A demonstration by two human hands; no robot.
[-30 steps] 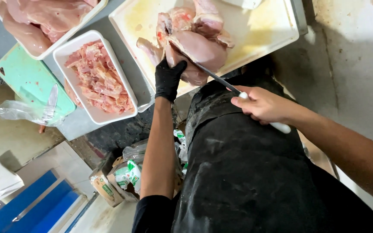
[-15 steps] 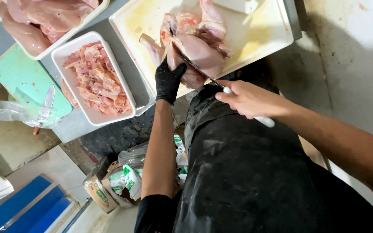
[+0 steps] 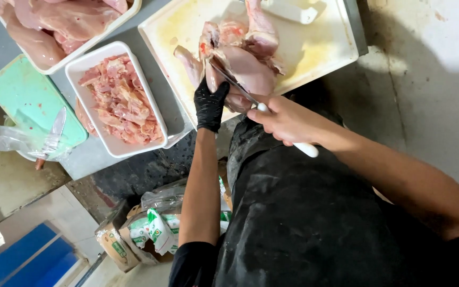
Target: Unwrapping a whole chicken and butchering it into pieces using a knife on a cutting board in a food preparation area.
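Pinning chicken (image 3: 248,66) with gloved left hand (image 3: 211,103), grip clamped; right hand (image 3: 288,121) grip clamped on knife (image 3: 261,106), blade in meat.

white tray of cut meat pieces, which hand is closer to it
Left. The gloved left hand presses on the raw chicken, just right of the white tray. The bare right hand, gripping the knife, sits farther right, beyond the left one.

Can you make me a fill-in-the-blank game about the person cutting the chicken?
1. The left hand wears a ____ glove.
2. The right hand holds a knife with a ____ handle.
3. The raw chicken lies on a pale ____ board.
4. The white tray holds chopped ____.

Missing words: black; white; cutting; meat
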